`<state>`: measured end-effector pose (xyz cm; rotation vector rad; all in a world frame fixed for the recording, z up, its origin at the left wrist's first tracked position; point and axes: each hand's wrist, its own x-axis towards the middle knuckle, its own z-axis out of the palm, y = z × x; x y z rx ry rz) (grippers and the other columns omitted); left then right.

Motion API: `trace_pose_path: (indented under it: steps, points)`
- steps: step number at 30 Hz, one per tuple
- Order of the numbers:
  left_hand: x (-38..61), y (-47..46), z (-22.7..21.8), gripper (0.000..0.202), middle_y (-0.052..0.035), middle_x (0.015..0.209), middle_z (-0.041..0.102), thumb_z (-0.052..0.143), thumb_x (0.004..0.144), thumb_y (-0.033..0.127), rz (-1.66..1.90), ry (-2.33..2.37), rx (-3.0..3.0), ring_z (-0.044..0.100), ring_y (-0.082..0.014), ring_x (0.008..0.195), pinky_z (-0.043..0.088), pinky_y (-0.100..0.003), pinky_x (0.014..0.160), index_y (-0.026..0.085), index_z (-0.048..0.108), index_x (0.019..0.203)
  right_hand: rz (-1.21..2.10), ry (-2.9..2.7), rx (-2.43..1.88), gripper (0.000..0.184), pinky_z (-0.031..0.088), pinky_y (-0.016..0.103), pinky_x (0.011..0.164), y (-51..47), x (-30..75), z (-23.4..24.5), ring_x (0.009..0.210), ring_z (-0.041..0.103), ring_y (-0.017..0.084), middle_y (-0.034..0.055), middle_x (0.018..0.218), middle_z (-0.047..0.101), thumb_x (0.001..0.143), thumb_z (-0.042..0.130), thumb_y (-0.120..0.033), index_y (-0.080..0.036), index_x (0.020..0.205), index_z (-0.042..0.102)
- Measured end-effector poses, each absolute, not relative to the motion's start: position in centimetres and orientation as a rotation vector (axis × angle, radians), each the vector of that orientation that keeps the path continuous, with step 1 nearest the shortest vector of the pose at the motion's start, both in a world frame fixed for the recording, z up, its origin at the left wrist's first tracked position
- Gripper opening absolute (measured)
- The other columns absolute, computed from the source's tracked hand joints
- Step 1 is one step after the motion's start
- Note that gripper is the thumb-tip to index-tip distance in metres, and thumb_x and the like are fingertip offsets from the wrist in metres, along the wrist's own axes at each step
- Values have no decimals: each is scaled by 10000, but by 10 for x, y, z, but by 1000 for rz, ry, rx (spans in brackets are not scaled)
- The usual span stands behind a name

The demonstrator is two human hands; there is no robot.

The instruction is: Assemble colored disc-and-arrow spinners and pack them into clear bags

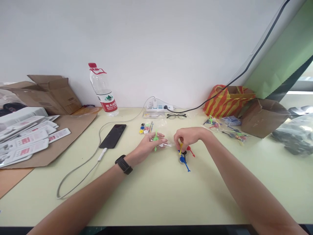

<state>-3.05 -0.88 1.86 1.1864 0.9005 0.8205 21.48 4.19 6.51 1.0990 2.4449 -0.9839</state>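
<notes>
Curling the left hand around a green arrow piece and some clear plastic, over the tabletop. Apparently pinching a yellow piece between fingertips of the right hand, above a blue piece and near a red piece. Probably calling for keeping the pinch light, clearing neighbouring arms without snagging, and steadying the left hand just beside.

The left arrow piece was bright green; right of it were a yellow piece, a blue piece and a red piece. The far-right bag bore red and yellow stripes; the table was pale yellow-green.
</notes>
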Motion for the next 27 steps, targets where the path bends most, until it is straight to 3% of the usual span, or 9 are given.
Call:
trace_pose_path:
  steps: [4,7,10,14,20,24,27]
  points:
    - [-30,-9,18,514,-123,1183,763,871,778,426,769,923,1196,730,-231,1044,540,-308,811,205,642,1181,-977,2446,1146,260,382,255,598,42,216,65,699,599,153,15,795,735,714,792,-356,-196,919,798]
    - [-30,-9,17,489,-129,1174,767,848,790,488,782,975,1276,736,-221,976,522,-272,715,189,675,1137,-980,2456,1186,207,405,259,616,43,217,64,728,612,165,25,833,739,735,768,-327,-192,892,774]
    - [-30,-8,15,453,-129,1262,737,843,788,510,822,962,1347,732,-213,980,549,-283,762,170,716,1060,-1005,2526,1232,176,431,264,646,45,225,64,770,616,174,41,908,733,795,720,-331,-195,905,729]
    - [-32,-6,10,586,-121,1138,783,830,805,526,796,955,1348,750,-238,1006,578,-342,857,190,665,1257,-1097,2683,1394,155,455,272,662,52,245,64,814,619,183,62,976,710,861,656,-333,-197,937,656]
    - [-31,-5,4,537,-124,1162,780,766,846,584,813,993,1490,751,-244,1002,579,-345,849,188,682,1199,-1343,3029,1851,311,509,302,700,45,261,90,814,654,182,53,973,683,871,724,-396,-233,1129,659]
    - [-29,-7,4,537,-132,1152,776,750,855,591,814,984,1567,753,-254,988,587,-347,812,179,677,1191,-1605,3361,1765,294,529,322,698,20,246,124,707,616,148,37,863,681,859,780,-427,-212,1039,693]
    - [-28,-8,6,532,-132,1132,775,737,865,589,807,988,1600,753,-262,982,586,-339,764,176,673,1194,-1774,3473,1594,302,572,348,714,2,232,142,728,652,163,46,891,705,838,805,-450,-211,984,692]
